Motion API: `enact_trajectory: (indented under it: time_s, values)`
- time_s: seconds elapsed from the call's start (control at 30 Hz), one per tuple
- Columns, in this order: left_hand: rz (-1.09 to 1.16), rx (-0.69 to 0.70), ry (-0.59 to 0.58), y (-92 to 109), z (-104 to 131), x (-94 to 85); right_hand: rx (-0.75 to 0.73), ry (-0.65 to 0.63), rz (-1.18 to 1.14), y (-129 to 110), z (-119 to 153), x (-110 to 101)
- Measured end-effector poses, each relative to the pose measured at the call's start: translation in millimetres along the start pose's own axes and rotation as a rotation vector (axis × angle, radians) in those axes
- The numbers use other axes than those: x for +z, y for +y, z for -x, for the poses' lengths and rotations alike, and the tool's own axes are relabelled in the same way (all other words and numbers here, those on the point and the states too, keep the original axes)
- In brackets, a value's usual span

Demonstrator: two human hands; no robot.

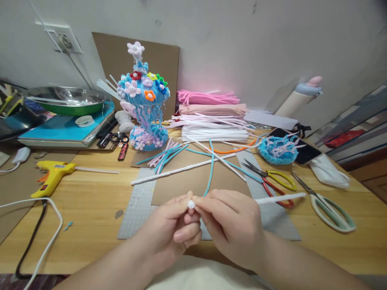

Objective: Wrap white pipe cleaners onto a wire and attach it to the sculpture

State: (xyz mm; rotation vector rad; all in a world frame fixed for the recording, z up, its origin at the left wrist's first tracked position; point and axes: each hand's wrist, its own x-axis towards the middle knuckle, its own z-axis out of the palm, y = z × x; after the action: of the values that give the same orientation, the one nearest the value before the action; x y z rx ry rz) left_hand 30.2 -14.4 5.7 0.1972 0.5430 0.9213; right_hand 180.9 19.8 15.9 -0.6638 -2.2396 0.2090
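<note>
Between the fingertips of both hands is the small folded end of a white pipe cleaner [191, 204]. My left hand [178, 223] pinches it with thumb and forefinger, the other fingers curled below. From the other side my right hand [234, 217] closes on the same end. A straight white length [281, 198] sticks out to the right behind my right hand; whether it joins the folded end is hidden. Just beyond the hands lie a brown cardboard sheet [175, 191], a blue pipe cleaner [211, 169] and another white pipe cleaner [181, 169].
At right are red-and-yellow-handled scissors [276, 183] and larger green-white scissors [331, 211]. A yellow glue gun [54, 177] lies left. Behind stand a flowered pipe-cleaner jellyfish [145, 92] and stacked pipe-cleaner bundles [214, 121]. A blue fuzzy piece [277, 151] rests near a phone [308, 149].
</note>
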Motion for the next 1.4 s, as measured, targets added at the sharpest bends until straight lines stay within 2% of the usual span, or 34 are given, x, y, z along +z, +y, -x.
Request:
enact_trajectory:
  time_s: [0.17,0.23,0.3,0.37,0.43,0.57,0.63,0.73,0.77,0.83,0.93,1.03,1.13,1.2,1.27,1.4]
  values:
    - [0.112,-0.002,-0.052,-8.5,-2.2,-1.6,0.073,-0.026,-0.099,1.8,1.7,2.5]
    - [0.044,0.021,-0.044,-9.2,-2.7,-1.3,0.075,-0.049,-0.142,2.3,2.0,1.6]
    - [-0.092,0.106,0.001,-9.1,-2.6,-1.1,0.088,-0.055,-0.188,1.7,1.1,-0.7]
    - [-0.288,0.288,0.066,-8.6,-2.2,-1.9,0.113,-0.031,-0.246,0.5,-1.1,-3.8]
    - [-0.559,0.536,0.116,-7.3,-1.1,-3.8,0.139,-0.003,-0.312,-0.8,-3.9,-7.0]
    - [-1.377,0.948,0.162,1.2,2.9,-6.7,0.192,0.017,-0.395,-2.1,-7.8,-12.8]
    - [-1.743,1.208,0.181,9.5,5.2,-6.1,0.212,0.015,-0.419,-3.2,-9.5,-15.9]
    - [-2.032,1.652,0.115,25.7,9.2,-2.1,0.272,-0.021,-0.486,-6.0,-16.3,-22.6]
    - [-2.083,1.76,0.061,31.6,11.1,0.2,0.303,-0.049,-0.535,-6.9,-20.5,-25.5]
    - [-2.162,1.891,-0.042,43.3,16.0,6.0,0.368,-0.124,-0.677,-8.2,-31.8,-32.2]
    - [-2.217,1.914,-0.085,59.3,24.7,14.6,0.456,-0.264,-0.848,-7.7,-54.0,-42.9]
    - [-2.262,1.93,-0.093,72.7,30.8,20.1,0.519,-0.431,-0.821,-4.8,-77.8,-51.9]
    - [-2.351,2.001,0.009,82.3,31.5,23.3,0.615,-0.613,-0.729,-2.9,-98.7,-58.9]
    - [-2.414,1.98,0.036,86.1,30.2,24.7,0.711,-0.734,-0.706,-4.2,-109.0,-62.6]
    - [-2.433,1.923,-0.031,88.4,28.8,25.2,0.798,-0.832,-0.737,-7.7,-115.4,-65.0]
    - [-2.357,1.862,-0.181,89.2,28.0,21.1,0.931,-0.928,-0.837,-16.4,-114.1,-63.7]
